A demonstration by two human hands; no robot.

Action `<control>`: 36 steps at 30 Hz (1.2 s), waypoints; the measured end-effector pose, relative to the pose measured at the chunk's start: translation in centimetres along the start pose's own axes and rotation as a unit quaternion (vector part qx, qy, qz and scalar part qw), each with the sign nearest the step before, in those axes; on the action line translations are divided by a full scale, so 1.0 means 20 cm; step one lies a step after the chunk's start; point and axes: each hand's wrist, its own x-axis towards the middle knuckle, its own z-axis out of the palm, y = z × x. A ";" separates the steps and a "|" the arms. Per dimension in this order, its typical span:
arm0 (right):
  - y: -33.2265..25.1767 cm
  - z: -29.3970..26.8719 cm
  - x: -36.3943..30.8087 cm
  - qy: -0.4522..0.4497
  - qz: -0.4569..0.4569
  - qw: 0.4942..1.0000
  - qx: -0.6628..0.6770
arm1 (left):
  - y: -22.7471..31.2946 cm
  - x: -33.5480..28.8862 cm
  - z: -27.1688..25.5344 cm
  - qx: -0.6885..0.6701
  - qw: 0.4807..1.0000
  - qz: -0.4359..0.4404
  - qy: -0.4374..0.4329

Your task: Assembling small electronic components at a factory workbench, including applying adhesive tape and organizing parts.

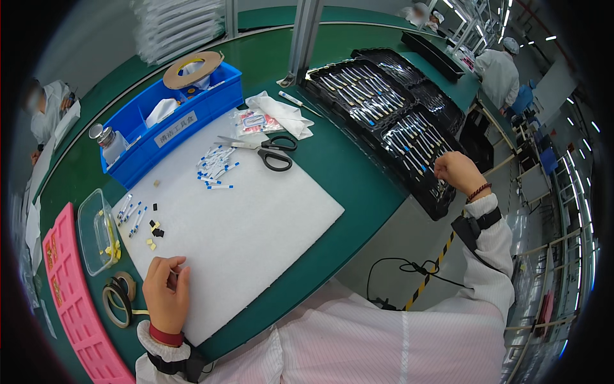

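Note:
My left hand [167, 291] rests near the left edge of a white foam mat [256, 237]. Its fingers are loosely curled, the thumb stands apart, and nothing shows in it. Small black and yellow pads [155, 232] lie just beyond it, beside short white strips with blue ends [132, 213]. A bigger pile of such strips [216, 164] is farther back. My right hand [459, 171] is over the near right part of black trays [409, 128] filled with rows of thin white strips. Its fingers are pinched together; what is between them is hidden.
Black-handled scissors [276, 152] lie behind the pile. A blue divided bin [173, 121] stands at the back left. Left are a clear plastic box [97, 230], tape rolls [119, 298] and a pink tray [80, 301]. A metal post [303, 45] rises behind; co-workers are farther off.

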 end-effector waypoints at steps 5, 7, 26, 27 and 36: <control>-0.05 0.01 0.00 0.016 0.014 1.000 -0.019 | 0.00 -0.01 0.00 0.001 1.000 0.004 0.001; -0.05 0.01 -0.01 0.031 0.014 0.999 -0.024 | 0.00 0.00 0.00 -0.003 1.000 0.004 -0.001; -1.11 -0.22 0.12 0.054 -0.305 0.911 0.273 | -0.01 -0.02 -0.05 0.005 1.000 -0.012 0.000; -1.22 -0.24 0.14 0.025 -0.319 0.900 0.297 | -0.01 -0.02 -0.05 0.001 1.000 -0.003 -0.004; -1.98 -0.14 0.42 0.018 -0.450 0.817 0.360 | -0.06 -0.04 -0.04 0.005 1.000 0.026 -0.010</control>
